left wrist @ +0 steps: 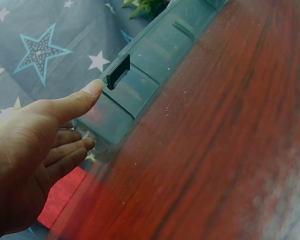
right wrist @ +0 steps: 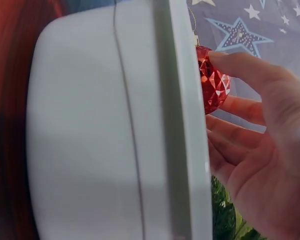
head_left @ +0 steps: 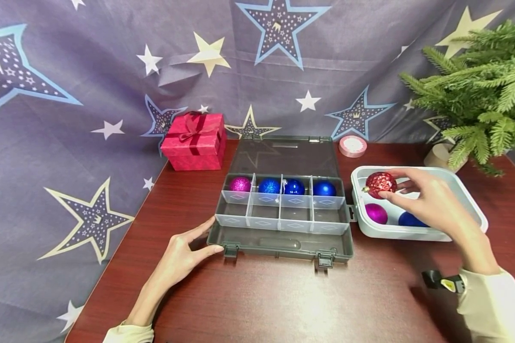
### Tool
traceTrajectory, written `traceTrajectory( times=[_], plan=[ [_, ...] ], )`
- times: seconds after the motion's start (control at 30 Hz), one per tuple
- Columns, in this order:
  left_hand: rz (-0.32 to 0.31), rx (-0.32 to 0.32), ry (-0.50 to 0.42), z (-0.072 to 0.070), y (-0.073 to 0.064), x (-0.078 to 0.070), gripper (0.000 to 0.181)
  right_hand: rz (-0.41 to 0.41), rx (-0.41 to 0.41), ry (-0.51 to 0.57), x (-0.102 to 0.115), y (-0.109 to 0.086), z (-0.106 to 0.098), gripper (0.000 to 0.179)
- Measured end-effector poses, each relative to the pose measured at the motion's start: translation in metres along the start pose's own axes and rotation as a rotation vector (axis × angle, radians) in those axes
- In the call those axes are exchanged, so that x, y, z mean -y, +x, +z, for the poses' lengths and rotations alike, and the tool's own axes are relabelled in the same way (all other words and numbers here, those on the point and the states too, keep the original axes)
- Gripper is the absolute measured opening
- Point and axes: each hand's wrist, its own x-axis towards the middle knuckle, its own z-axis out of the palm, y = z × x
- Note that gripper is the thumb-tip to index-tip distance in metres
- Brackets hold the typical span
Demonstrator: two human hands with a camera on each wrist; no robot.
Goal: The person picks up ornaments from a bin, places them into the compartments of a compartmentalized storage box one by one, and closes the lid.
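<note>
My right hand (head_left: 429, 200) pinches a shiny red faceted Christmas bauble (head_left: 380, 185) between thumb and fingers, over the left part of a white tub (head_left: 476, 214). In the right wrist view, the tub's wall hides part of the red bauble (right wrist: 214, 82). A magenta bauble (head_left: 375, 214) and a blue bauble (head_left: 412, 219) lie in the tub, the blue one partly behind my hand. With fingers fairly straight, my left hand (head_left: 178, 257) touches the front left corner of a grey see-through divided box (head_left: 279, 245). Its back row holds a pink glittery bauble (head_left: 240, 184) and three blue baubles (head_left: 324, 188).
The box's lid (head_left: 285, 157) lies folded back behind it. A red gift box (head_left: 195, 143) stands at the back left, a pink ribbon roll (head_left: 352, 146) behind the tub. Fir branches (head_left: 489, 90) overhang the back right. Star-patterned cloth (head_left: 111, 95) borders the table.
</note>
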Motion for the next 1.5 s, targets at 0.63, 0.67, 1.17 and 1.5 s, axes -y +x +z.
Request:
traceTrajectory(
  times=[0.63, 0.67, 1.17, 1.5],
  plan=[
    [-0.005, -0.001, -0.004, 0.000, 0.001, -0.001, 0.072, -0.152, 0.043, 0.074, 0.032, 0.012, 0.028, 0.050],
    [-0.005, -0.001, -0.004, 0.000, 0.001, -0.001, 0.072, -0.168, 0.043, 0.078, 0.033, 0.013, 0.030, 0.049],
    [-0.013, 0.001, -0.002, 0.001, 0.000, -0.001, 0.072, -0.319, 0.053, 0.006, 0.042, 0.020, 0.051, 0.047],
    [-0.007, 0.002, -0.011, 0.001, 0.000, 0.000, 0.072, -0.269, 0.097, -0.032, 0.050, 0.020, 0.055, 0.045]
  ],
)
